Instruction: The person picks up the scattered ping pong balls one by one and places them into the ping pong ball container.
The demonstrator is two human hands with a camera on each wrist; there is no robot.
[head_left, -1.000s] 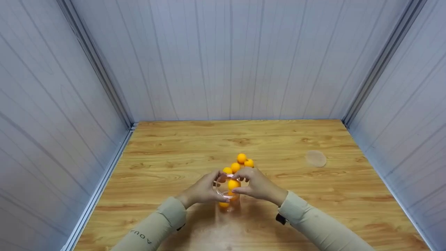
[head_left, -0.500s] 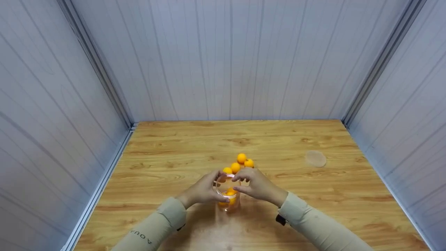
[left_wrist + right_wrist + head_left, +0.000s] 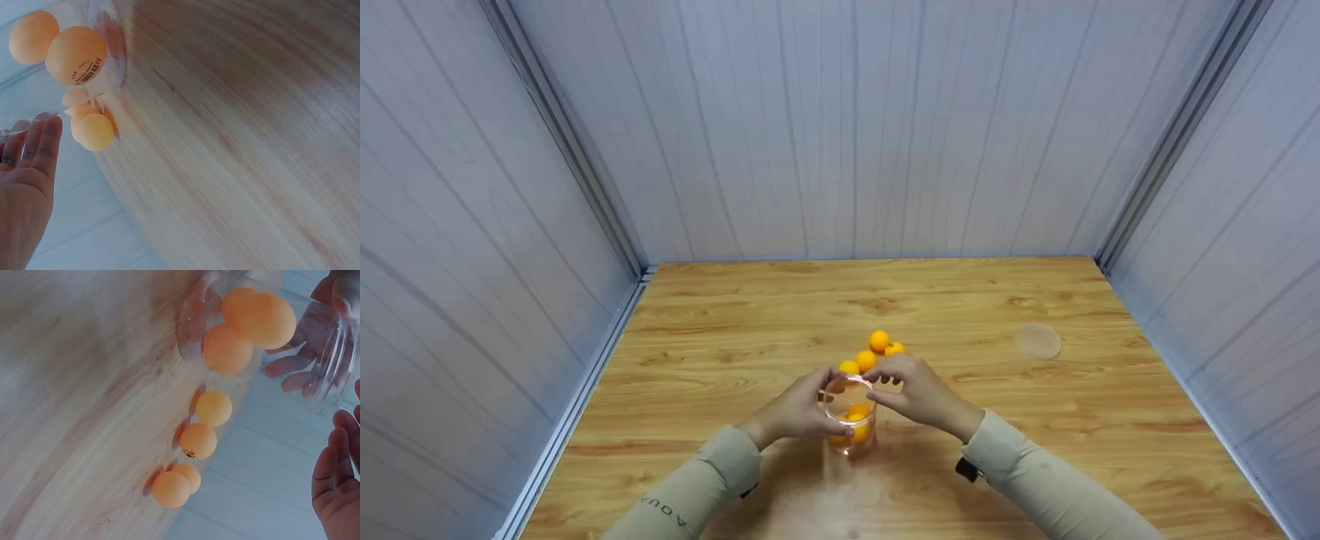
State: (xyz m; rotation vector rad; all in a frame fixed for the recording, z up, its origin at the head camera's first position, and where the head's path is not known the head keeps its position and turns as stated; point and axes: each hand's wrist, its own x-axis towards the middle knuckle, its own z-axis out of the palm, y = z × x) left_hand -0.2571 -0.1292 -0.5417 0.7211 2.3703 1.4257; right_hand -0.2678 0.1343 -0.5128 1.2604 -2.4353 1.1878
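Note:
A clear plastic jar (image 3: 849, 450) stands upright on the wooden table, its mouth uncovered. My left hand (image 3: 801, 409) grips it around the upper part from the left, thumb and fingers on opposite sides. Inside, low down, lie orange ping-pong balls (image 3: 271, 320), three showing in the right wrist view. My right hand (image 3: 919, 391) is at the right of the jar's rim, fingers loosely bent, holding nothing. Just behind the jar, several more ping-pong balls (image 3: 865, 361) sit on the table in a loose row; one ball (image 3: 170, 489) at its far end touches another.
A flat, translucent round disc (image 3: 1039, 341) lies on the table (image 3: 720, 315) to the right. Pale panelled walls (image 3: 825, 135) enclose the table at the back and on both sides.
The ping-pong ball that my right hand held over the jar's mouth has dropped inside. My right hand has since moved slightly right and back. My left hand stays on the jar.

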